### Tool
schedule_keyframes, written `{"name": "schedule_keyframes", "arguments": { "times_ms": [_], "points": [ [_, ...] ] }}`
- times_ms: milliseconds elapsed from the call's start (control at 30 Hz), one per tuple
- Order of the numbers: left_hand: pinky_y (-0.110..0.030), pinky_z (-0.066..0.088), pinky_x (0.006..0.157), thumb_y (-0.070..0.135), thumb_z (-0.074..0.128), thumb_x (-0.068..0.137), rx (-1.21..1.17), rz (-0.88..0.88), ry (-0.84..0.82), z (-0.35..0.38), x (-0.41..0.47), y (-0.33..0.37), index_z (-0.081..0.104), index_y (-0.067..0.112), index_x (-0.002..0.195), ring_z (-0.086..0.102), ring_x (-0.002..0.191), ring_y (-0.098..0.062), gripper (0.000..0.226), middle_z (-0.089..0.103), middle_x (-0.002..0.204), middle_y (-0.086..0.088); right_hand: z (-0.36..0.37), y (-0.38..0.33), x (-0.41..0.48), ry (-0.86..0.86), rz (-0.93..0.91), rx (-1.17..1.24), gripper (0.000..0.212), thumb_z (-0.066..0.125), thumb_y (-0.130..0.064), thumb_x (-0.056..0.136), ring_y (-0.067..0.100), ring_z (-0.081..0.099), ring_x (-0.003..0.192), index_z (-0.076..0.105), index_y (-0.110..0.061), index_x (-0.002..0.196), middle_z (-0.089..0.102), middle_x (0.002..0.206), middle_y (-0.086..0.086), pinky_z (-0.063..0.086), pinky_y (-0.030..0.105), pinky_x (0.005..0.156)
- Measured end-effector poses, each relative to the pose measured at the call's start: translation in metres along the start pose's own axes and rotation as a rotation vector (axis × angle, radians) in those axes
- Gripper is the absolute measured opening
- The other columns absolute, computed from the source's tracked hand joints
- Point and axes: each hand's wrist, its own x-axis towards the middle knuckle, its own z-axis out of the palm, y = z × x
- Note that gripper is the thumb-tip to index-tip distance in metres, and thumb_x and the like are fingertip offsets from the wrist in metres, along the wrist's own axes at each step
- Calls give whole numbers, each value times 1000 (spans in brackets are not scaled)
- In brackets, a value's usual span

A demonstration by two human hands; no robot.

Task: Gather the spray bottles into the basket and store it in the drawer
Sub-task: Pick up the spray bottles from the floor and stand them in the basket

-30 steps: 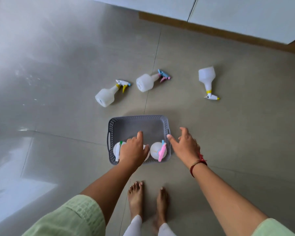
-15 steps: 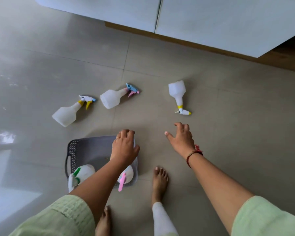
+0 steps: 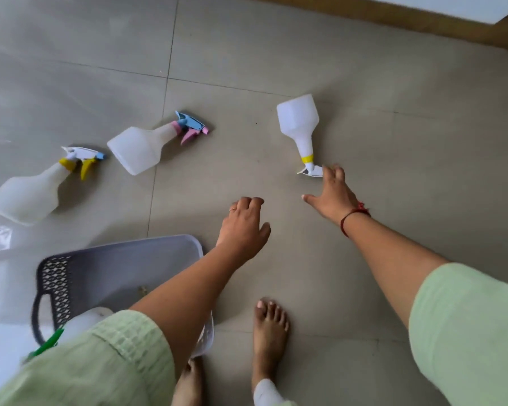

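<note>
Three white spray bottles lie on the tiled floor: one with a yellow trigger (image 3: 33,190) at the left, one with a blue and pink head (image 3: 141,149) in the middle, one with a yellow collar (image 3: 299,124) at the right. My right hand (image 3: 332,191) reaches to that right bottle, its fingertips touching the white nozzle, fingers spread. My left hand (image 3: 242,230) hovers over the floor beside the grey basket (image 3: 118,265), fingers loosely curled, holding nothing. A bottle with a green trigger (image 3: 79,323) lies in the basket, partly hidden by my sleeve.
A white cabinet front (image 3: 464,7) with a wooden base strip (image 3: 393,22) runs along the far right. My bare feet (image 3: 269,329) stand on the floor right of the basket.
My left hand has come off the basket and out over the floor. My right hand has stretched forward to the right bottle's nozzle. The view has shifted right and closer.
</note>
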Motion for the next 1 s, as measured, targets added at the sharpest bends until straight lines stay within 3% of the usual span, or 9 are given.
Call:
{"name": "schedule_keyframes", "arguments": {
  "times_ms": [100,167,233,333,567,667,767,900,1000],
  "points": [
    [-41,40,99,28,50,92,-31,-63,-6,21,27,-26,38,13,137,35,130,-31,49,43,137,-13,22,1,45,53,-4,109,96,70,-39,79,27,30,141,13,-6,150,10,158,15,34,37,107],
    [-40,39,100,28,50,92,-45,-43,-6,29,42,-36,38,13,137,35,130,-31,49,44,137,-13,32,-2,67,81,40,167,98,69,-40,79,28,29,141,10,-7,150,16,157,15,32,38,109],
    [-40,39,100,27,50,91,-57,-11,-4,33,51,-42,40,13,136,36,129,-31,48,44,135,-13,40,-4,79,109,86,141,89,70,-38,78,35,42,131,22,-7,145,30,149,17,38,40,103],
    [-39,39,100,28,50,91,-85,-13,-2,26,54,-45,41,14,134,38,128,-30,46,46,134,-12,46,-11,77,195,99,-8,60,70,-35,77,39,56,112,44,-6,123,48,129,17,46,41,89],
    [-40,42,100,29,49,92,-132,-91,-5,-23,1,-39,44,15,132,43,125,-29,43,49,132,-11,27,-47,-2,275,18,-137,48,67,-50,72,35,53,109,63,-9,97,68,103,12,42,38,85],
    [-40,45,99,29,50,92,-204,-142,-11,-49,-38,-30,43,14,132,50,120,-29,44,54,129,-11,6,-71,-64,220,-52,-139,45,67,-53,68,33,58,103,69,-17,93,72,98,8,43,37,83],
    [-37,45,94,28,53,89,-271,-144,-27,-75,-82,-14,36,16,136,55,116,-30,51,59,125,-9,-17,-97,-127,111,-169,-101,38,69,-48,67,33,65,89,70,-16,87,72,92,11,47,34,68],
    [-38,46,90,27,53,86,-313,-129,-45,-100,-124,-5,20,21,145,54,117,-35,68,54,130,-15,-36,-134,-190,-117,-295,-136,33,65,-46,73,31,64,92,66,-16,87,67,96,9,46,32,68],
    [-37,45,82,28,48,87,-366,-186,-27,-114,-148,-17,18,24,146,57,109,-36,66,56,126,-17,-42,-164,-216,-228,-363,-182,29,62,-46,75,29,64,88,65,-18,84,63,87,7,39,29,63]
  ]
}}
